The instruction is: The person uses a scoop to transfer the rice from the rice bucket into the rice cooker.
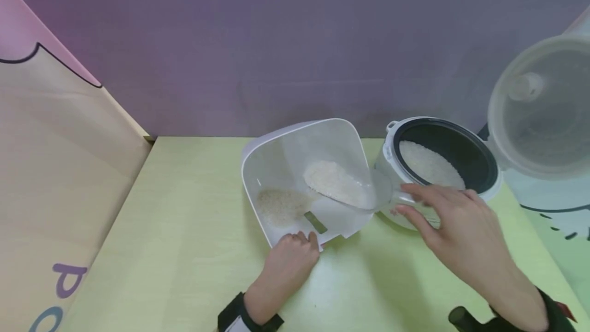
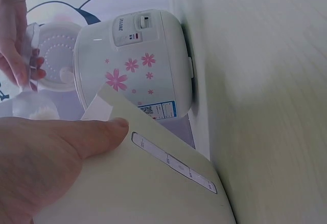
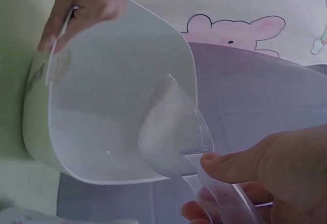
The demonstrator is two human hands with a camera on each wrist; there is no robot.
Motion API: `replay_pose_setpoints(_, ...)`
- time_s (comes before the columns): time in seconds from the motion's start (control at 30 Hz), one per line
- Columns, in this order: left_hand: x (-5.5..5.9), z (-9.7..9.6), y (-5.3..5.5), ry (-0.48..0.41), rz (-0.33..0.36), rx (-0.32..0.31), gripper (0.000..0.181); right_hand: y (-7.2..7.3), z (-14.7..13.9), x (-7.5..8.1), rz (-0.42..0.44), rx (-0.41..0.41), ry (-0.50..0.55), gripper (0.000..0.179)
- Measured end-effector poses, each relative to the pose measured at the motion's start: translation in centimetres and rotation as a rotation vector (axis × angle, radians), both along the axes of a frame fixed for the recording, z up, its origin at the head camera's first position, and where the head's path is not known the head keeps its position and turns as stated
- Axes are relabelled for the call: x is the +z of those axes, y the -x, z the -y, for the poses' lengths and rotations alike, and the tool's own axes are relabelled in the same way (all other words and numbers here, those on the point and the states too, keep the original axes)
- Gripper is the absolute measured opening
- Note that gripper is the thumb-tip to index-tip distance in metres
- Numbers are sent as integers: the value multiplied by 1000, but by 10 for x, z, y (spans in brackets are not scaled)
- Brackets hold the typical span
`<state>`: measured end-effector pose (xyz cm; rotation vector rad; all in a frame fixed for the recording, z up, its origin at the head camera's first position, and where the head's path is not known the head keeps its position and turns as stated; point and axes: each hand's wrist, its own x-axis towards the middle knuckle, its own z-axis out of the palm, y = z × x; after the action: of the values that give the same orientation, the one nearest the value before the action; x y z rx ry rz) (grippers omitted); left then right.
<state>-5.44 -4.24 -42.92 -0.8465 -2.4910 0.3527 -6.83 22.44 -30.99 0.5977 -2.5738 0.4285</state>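
Observation:
A white rice bin [image 1: 350, 135] is tilted on the table, with a low patch of rice [image 1: 281, 206] inside. My left hand [image 1: 292, 257] grips its near rim; in the left wrist view the thumb [image 2: 102, 137] lies on the outer wall beside a marked level strip [image 2: 173, 162]. My right hand [image 1: 461, 224] holds a clear scoop [image 1: 382, 191] by its handle [image 3: 225, 198]. White rice [image 1: 336, 181] fills the scoop, which is held over the bin's opening. To the right stands a rice cooker [image 2: 102, 55] with more rice [image 1: 428, 163] in its dark inner pot [image 1: 456, 140].
The cooker's lid [image 1: 548, 111] stands raised at the right. A purple backdrop [image 1: 295, 50] rises behind the pale table [image 1: 184, 229], and a printed panel [image 1: 60, 158] flanks the left side. Both wrists wear dark straps [image 1: 235, 314].

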Motion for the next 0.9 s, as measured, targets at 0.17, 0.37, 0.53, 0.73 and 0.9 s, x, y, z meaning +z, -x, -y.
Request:
replay_pose_setpoints(0.17, -3, 1, 1, -13, -2, -3, 34, -6, -20, 10, -10, -54, 16, 38)
replay_pose_setpoints(0.37, -4, 1, 1, -19, 9, -4, 31, -7, -43, 23, 52, -142, -18, 39)
replay_pose_setpoints(0.53, -4, 1, 0, -16, -8, -5, 30, -4, -63, 27, 95, -179, -3, 39)
replay_pose_setpoints(0.73, -6, 1, 1, -20, -3, -13, 28, -3, -81, 24, 108, -258, 97, 40)
replay_pose_setpoints(0.9, -6, 0, 1, -21, 3, -10, 30, 8, -95, 17, 76, -289, 167, 34)
